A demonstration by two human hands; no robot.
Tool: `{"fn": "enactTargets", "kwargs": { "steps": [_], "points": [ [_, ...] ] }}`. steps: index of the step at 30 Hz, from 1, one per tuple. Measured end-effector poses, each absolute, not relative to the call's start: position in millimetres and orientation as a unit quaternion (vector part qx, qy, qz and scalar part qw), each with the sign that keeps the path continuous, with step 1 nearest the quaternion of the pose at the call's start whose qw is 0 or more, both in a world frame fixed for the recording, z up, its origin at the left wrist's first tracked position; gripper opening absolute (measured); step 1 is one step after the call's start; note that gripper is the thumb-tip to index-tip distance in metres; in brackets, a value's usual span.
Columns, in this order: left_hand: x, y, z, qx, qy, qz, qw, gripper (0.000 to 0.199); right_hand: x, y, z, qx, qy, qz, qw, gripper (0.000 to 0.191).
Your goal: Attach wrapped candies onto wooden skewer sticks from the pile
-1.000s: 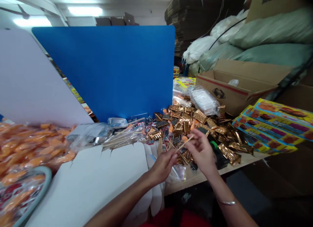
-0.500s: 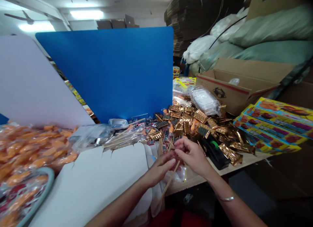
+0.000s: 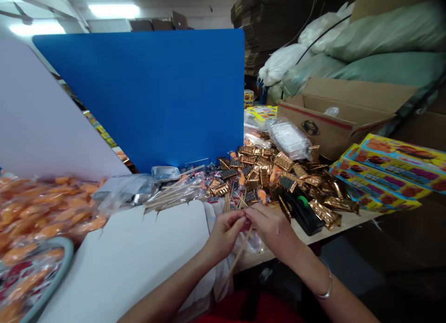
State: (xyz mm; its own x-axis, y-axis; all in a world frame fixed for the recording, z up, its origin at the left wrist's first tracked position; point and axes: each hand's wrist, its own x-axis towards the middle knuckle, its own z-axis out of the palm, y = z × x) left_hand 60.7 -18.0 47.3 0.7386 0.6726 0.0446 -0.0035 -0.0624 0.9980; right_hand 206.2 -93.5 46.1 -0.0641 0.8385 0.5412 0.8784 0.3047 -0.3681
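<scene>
My left hand and my right hand meet over the table's front edge, with thumbs and fingers pinched together. Whatever lies between the fingertips is hidden or too small to name. A thin wooden stick slants down toward me from under the hands; I cannot tell whether they grip it. Below the fingers rests a clear plastic wrapper. Just beyond are more wooden sticks and a heap of gold-wrapped packets. To the right of my right hand stands a black tape dispenser with a green core.
White cardboard sheets cover the left front. Bagged orange pieces and a grey-rimmed basket lie farther left. Yellow-and-blue printed boxes and an open carton stand right. A blue panel rises behind.
My fingers have closed together from a looser pose, and my right hand has turned its back upward. The whole view has shifted slightly.
</scene>
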Motion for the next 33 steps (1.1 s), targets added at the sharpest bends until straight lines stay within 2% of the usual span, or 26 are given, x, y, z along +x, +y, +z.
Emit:
{"fn": "enactTargets", "kwargs": {
  "steps": [3, 6, 9, 12, 13, 15, 17, 18, 20, 22, 24, 26, 28, 30, 31, 33],
  "points": [
    [60, -22, 44, 0.741, 0.239, 0.270, 0.566, 0.026, 200, -95, 43, -0.588, -0.757, -0.077, 0.273, 0.020],
    [57, -25, 38, 0.786, 0.230, 0.256, 0.513, 0.026, 206, -94, 37, -0.600, -0.748, -0.085, 0.271, 0.018],
    [52, -25, 34, 0.751, 0.250, 0.268, 0.549, 0.025, 241, -103, 23, -0.682, -0.674, -0.062, 0.276, 0.016],
    [49, -20, 36, 0.673, 0.291, 0.289, 0.615, 0.027, 283, -124, 6, -0.836, -0.505, -0.038, 0.209, 0.010],
    [50, -18, 38, 0.651, 0.298, 0.289, 0.635, 0.027, 288, -131, 2, -0.847, -0.487, -0.007, 0.213, 0.010],
    [54, -17, 40, 0.618, 0.300, 0.278, 0.671, 0.026, 281, -139, -1, -0.797, -0.511, 0.130, 0.295, 0.035],
    [61, -17, 40, 0.594, 0.297, 0.265, 0.699, 0.026, 252, -136, 1, -0.666, -0.528, 0.313, 0.423, 0.056],
    [64, -17, 40, 0.584, 0.296, 0.262, 0.709, 0.026, 236, -131, 2, -0.608, -0.509, 0.385, 0.472, 0.057],
    [68, -16, 36, 0.562, 0.299, 0.270, 0.722, 0.027, 211, -120, 6, -0.563, -0.453, 0.450, 0.524, 0.043],
    [68, -14, 32, 0.541, 0.310, 0.296, 0.723, 0.031, 205, -116, 6, -0.576, -0.435, 0.454, 0.521, 0.026],
    [64, -10, 29, 0.522, 0.325, 0.326, 0.718, 0.037, 216, -120, 5, -0.616, -0.477, 0.410, 0.475, 0.020],
    [60, -9, 27, 0.510, 0.331, 0.340, 0.718, 0.043, 235, -128, 3, -0.671, -0.519, 0.298, 0.437, 0.018],
    [60, -10, 28, 0.511, 0.322, 0.324, 0.728, 0.046, 247, -130, 3, -0.693, -0.529, 0.214, 0.441, 0.031],
    [64, -16, 30, 0.523, 0.299, 0.289, 0.744, 0.047, 246, -122, 7, -0.655, -0.522, 0.259, 0.481, 0.052],
    [66, -19, 31, 0.530, 0.285, 0.271, 0.751, 0.047, 242, -116, 9, -0.626, -0.509, 0.308, 0.504, 0.052],
    [70, -24, 31, 0.540, 0.256, 0.241, 0.765, 0.051, 231, -101, 15, -0.594, -0.460, 0.359, 0.554, 0.036]
  ]
}}
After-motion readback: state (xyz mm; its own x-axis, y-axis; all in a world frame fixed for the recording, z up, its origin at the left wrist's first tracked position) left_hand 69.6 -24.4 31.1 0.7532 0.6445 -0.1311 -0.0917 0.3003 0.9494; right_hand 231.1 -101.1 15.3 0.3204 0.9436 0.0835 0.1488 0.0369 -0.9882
